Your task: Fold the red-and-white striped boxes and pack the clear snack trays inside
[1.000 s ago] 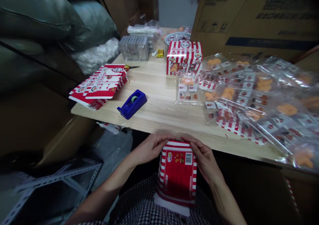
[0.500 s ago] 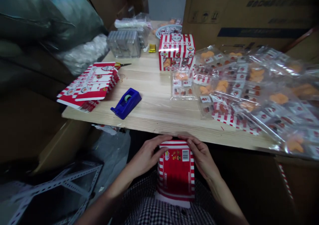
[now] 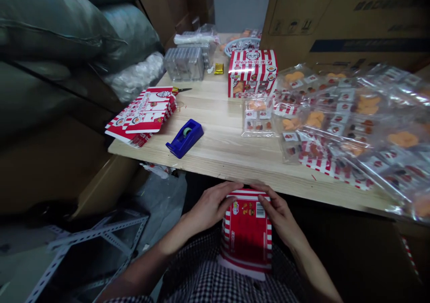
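Both my hands hold a red-and-white striped cardboard food carton [image 3: 247, 238] upright over my lap, just below the table edge. My left hand [image 3: 211, 206] grips its upper left corner and my right hand [image 3: 280, 215] its upper right side. A white flap shows at the carton's lower end. A finished carton [image 3: 252, 74] in the same print stands on the wooden table [image 3: 215, 148], out of reach of both hands. A stack of flat printed carton blanks [image 3: 139, 116] lies at the table's left.
A blue tape dispenser [image 3: 184, 138] and scissors [image 3: 181, 89] lie on the table. Clear bags of orange-and-red sweets [image 3: 349, 119] cover the right side. Clear plastic trays [image 3: 184, 64] stand at the back. Sacks and cardboard boxes hem the table; a slotted metal frame [image 3: 97, 245] sits lower left.
The whole view has shifted slightly to the right as my head moved. My hands keep the same hold on the carton, with no visible change on the table.
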Tool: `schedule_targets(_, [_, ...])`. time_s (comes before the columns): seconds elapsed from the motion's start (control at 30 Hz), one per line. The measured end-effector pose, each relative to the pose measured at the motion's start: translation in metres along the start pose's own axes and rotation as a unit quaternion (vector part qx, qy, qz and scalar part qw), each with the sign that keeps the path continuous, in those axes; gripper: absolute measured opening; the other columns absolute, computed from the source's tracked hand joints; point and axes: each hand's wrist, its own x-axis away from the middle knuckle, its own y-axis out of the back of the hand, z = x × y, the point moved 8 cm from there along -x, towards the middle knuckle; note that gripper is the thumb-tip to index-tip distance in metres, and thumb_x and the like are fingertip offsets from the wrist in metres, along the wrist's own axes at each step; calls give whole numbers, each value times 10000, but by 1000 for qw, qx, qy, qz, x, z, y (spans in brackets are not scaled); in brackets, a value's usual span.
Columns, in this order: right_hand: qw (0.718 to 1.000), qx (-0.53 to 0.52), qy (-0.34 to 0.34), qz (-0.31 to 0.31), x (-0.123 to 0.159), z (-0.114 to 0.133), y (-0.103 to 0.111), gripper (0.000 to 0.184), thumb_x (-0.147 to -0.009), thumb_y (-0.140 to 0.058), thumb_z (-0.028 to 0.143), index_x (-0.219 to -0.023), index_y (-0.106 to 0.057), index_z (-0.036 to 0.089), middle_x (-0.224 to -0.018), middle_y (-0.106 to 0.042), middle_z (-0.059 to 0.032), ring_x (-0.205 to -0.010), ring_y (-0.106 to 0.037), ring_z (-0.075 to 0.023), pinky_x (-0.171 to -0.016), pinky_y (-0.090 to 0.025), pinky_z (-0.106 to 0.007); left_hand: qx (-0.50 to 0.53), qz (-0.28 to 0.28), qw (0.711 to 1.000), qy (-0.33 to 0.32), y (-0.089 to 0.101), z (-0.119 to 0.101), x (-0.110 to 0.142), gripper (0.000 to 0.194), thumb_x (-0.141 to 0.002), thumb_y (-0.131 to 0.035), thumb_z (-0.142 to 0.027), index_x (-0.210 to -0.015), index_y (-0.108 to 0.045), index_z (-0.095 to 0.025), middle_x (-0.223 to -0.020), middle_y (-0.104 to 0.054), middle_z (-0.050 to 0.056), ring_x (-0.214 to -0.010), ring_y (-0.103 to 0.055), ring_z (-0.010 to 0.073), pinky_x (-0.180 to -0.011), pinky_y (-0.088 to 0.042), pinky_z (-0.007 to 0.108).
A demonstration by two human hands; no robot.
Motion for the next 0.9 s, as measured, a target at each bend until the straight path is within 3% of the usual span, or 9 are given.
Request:
schedule_targets(0.07, [999,42,25,-5,0,4,2,289,-977,-591,422,-1229,-687,319,-1409,-598,-32,-1336,-518,-263,-1184,-324,-435,-26,-6,1000,-4,0,-4,2,388,-1002,-521,-266,-1382,-602,-262,-1361,-656,79,-1275,-598,225,-1107,-454,402])
schedule_targets(0.17, [999,47,20,-2,0,2,3,298,-977,-586,433,-1238,-679,324,-1379,-619,-44,-1283,-560,-271,-1141,-377,-445,53,-19,998,29,-2,4,3,355,-976,-583,-279,-1323,-645,-244,-1315,-689,78,-1216,-644,229,-1069,-496,396])
schedule_targets(0.3, [1000,26,-13,-6,1,-6,6,266,-977,-584,438,-1192,-684,317,-1273,-673,-45,-1243,-590,-269,-1084,-435,-434,188,-120,969,103,-4,30,9,377,-889,-718,-321,-1236,-669,-183,-1196,-743,101,-1078,-720,244,-981,-572,393])
schedule_targets(0.4, [999,12,-26,-14,2,-10,7,265,-966,-599,450,-1172,-689,310,-1263,-673,-47,-1193,-617,-268,-1048,-465,-430,187,-173,959,121,-7,40,15,390,-853,-756,-343,-1205,-692,-185,-1171,-756,90,-1048,-733,248,-984,-584,408])
schedule_targets(0.67, [998,40,18,-38,2,-5,8,238,-941,-640,434,-1121,-735,312,-1284,-657,-47,-1262,-557,-277,-1124,-388,-450,73,-124,988,60,4,21,13,212,-894,-710,-326,-1061,-747,-201,-1263,-721,86,-1159,-687,243,-1037,-543,404])
schedule_targets(0.8, [994,47,68,-69,2,17,7,188,-932,-667,376,-1087,-752,314,-1212,-681,-52,-1204,-586,-273,-1096,-406,-450,203,-119,968,92,-2,25,12,260,-900,-702,-310,-1139,-688,-208,-1347,-667,93,-1123,-696,224,-972,-563,358])
schedule_targets(0.9, [989,49,105,-92,3,44,5,154,-923,-685,323,-1059,-758,310,-1185,-690,-60,-1165,-607,-269,-1052,-440,-442,260,-144,949,105,1,23,10,286,-905,-697,-302,-1169,-663,-200,-1178,-740,80,-1014,-718,194,-904,-564,308])
